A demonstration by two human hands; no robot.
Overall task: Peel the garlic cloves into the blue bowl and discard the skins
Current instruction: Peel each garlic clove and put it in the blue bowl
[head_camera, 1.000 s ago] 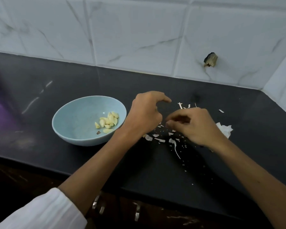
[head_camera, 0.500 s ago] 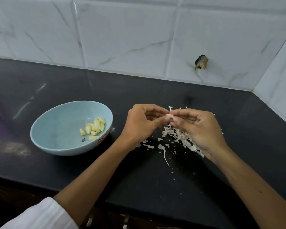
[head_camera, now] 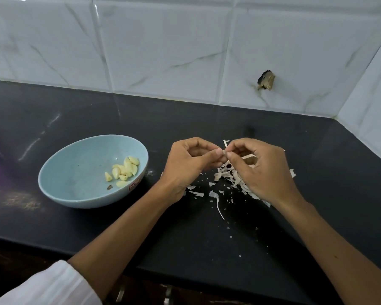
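Two sets of fingertips [head_camera: 218, 152] meet on one small garlic clove [head_camera: 224, 152], held in the air above the counter. The left hand [head_camera: 189, 164] pinches it between thumb and forefinger. The right hand [head_camera: 260, 170] pinches its other side with fingers curled close, and a strip of skin stands up from the pinch at twelve o'clock. How much skin the clove wears is too small to tell.

At about five o'clock from the clove lies the heap of skins [head_camera: 233, 179], with flakes scattered toward six over the black counter [head_camera: 207, 249]. The blue bowl [head_camera: 75, 172] stands at nine o'clock from the left hand, well apart. A small cluster of peeled cloves [head_camera: 123, 170] lies against its three o'clock wall.

The step in hand looks like stripping this clove. The next move calls for the right fingers to draw the loose skin off and drop it on the heap, then for the left to carry the bare clove toward nine o'clock and release it in the bowl. The skins are not yet discarded, and no bin shows.
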